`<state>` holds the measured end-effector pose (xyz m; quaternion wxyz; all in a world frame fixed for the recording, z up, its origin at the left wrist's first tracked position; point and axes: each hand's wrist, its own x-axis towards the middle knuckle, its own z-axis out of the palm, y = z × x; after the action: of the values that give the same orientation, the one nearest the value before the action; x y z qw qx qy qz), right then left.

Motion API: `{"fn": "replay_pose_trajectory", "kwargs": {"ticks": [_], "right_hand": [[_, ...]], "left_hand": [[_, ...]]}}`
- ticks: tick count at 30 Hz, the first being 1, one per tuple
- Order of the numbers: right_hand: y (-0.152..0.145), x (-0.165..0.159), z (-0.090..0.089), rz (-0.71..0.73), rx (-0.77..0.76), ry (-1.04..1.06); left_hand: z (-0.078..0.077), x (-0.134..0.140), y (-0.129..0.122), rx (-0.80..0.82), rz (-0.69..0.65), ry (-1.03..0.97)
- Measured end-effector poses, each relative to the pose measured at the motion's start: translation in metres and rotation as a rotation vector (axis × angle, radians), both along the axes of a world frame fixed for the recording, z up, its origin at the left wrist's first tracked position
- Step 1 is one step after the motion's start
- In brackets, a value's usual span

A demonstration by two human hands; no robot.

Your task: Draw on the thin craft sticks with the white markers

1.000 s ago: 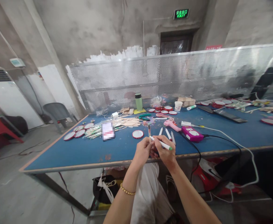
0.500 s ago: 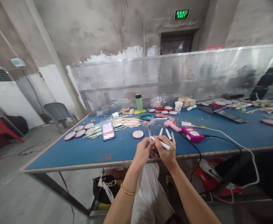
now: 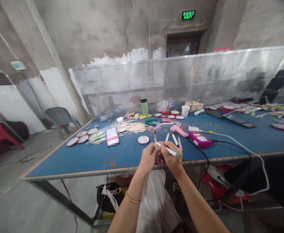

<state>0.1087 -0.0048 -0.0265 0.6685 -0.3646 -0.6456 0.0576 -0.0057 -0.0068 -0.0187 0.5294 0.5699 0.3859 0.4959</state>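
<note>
At the table's near edge, my left hand [image 3: 148, 156] is closed on a thin flat stick [image 3: 155, 135], which points up and has reddish and dark colouring along it. My right hand [image 3: 174, 161] grips a white marker [image 3: 169, 149] with a green end. The marker's tip reaches the stick beside my left fingers; whether they touch is too small to tell. Several more white markers [image 3: 175, 140] lie just beyond my right hand. A round red-rimmed white disc [image 3: 143, 139] lies flat beyond my left hand.
A pixelated rectangle [image 3: 112, 136], pale sticks [image 3: 137, 127] and red-rimmed discs [image 3: 72, 141] lie to the left. Behind stand a green bottle [image 3: 144, 106] and a paper cup [image 3: 185, 110]. To the right are a pink tool [image 3: 179, 130], a purple box [image 3: 200, 139] and cables.
</note>
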Motion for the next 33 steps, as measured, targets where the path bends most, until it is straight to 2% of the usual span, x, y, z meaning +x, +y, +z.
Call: {"fn": "replay_pose_trajectory", "kwargs": {"ticks": [7, 33], "right_hand": [[0.0009, -0.0017, -0.0021, 0.002, -0.034, 0.103], [-0.0011, -0.0029, -0.0011, -0.002, -0.040, 0.076]], "left_hand": [[0.0002, -0.0014, -0.0007, -0.009, -0.020, -0.023], [-0.0043, -0.0004, 0.0021, -0.001, -0.012, -0.035]]}}
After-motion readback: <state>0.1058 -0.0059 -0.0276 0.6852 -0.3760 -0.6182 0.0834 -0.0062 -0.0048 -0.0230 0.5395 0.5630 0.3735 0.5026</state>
